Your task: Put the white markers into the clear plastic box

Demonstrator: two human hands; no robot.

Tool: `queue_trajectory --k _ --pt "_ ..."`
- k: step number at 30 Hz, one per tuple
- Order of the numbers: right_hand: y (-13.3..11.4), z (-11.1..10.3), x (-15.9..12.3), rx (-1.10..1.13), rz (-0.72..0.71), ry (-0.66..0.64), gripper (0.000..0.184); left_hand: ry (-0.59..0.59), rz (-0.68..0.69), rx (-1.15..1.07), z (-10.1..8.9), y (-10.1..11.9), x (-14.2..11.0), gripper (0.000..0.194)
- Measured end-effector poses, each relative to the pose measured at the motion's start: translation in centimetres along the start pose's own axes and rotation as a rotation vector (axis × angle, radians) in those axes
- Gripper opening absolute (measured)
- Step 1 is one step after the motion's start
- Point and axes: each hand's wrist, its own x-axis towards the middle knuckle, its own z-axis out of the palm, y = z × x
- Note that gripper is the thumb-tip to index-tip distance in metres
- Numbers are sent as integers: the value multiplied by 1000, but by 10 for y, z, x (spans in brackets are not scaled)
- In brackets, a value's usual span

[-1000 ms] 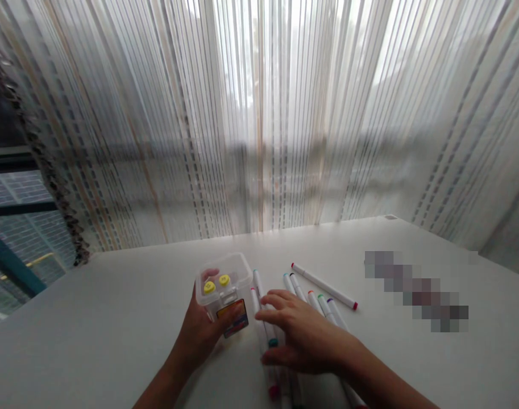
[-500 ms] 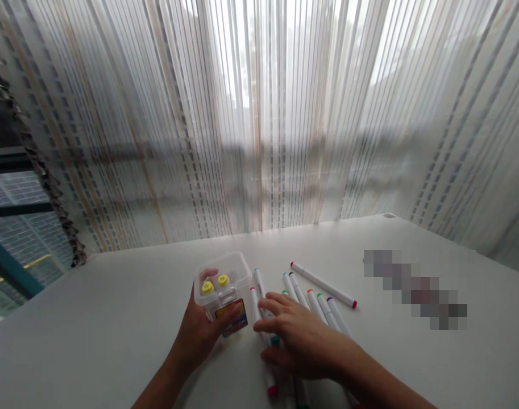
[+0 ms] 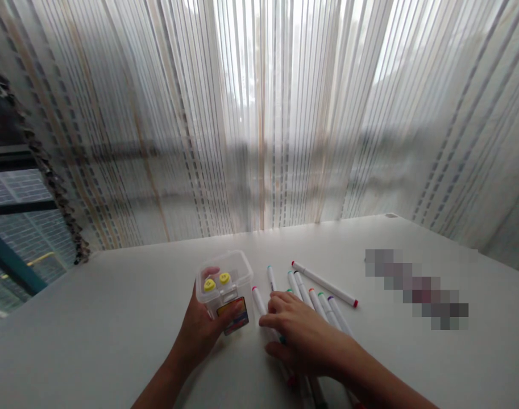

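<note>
My left hand [image 3: 203,318] grips a clear plastic box [image 3: 242,267], its thumb across the coloured label [image 3: 237,316] on the front. Two yellow marker caps [image 3: 216,281] show inside, under the transparent top. Over the loose white markers is my right hand [image 3: 299,329], palm down, with fingers bent and thumb apart from the index finger. Its fingertips touch the markers. A pink-ended marker [image 3: 260,300] runs beneath the index finger, and a light-blue-ended marker [image 3: 271,277] lies just beyond the fingers. The right hand hides the middles of several markers.
Several markers with orange, green and purple ends [image 3: 327,307] lie right of my right hand. A red-ended marker [image 3: 323,283] lies slantwise farther back. A blurred-out item [image 3: 416,289] is at the right of the white table [image 3: 114,318]. A striped curtain [image 3: 259,125] hangs behind.
My right fingers have curled in more. The light-blue-ended marker has shifted right, and the near end of the pink marker has swung right. My left hand still holds the box.
</note>
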Motion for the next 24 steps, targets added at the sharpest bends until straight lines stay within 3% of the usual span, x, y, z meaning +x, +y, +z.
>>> queue_trajectory --k 9,16,19,24 --pt "-4 1 1 -67 79 -31 23 10 10 26 0 -3 2 63" --pt "-9 7 5 -121 133 15 29 6 1 3 3 2 0 59" --pt "-8 11 8 -43 193 104 33 -6 -17 -31 3 3 0 59" --pt "0 14 10 181 284 381 36 -11 -9 -36 3 2 0 59"
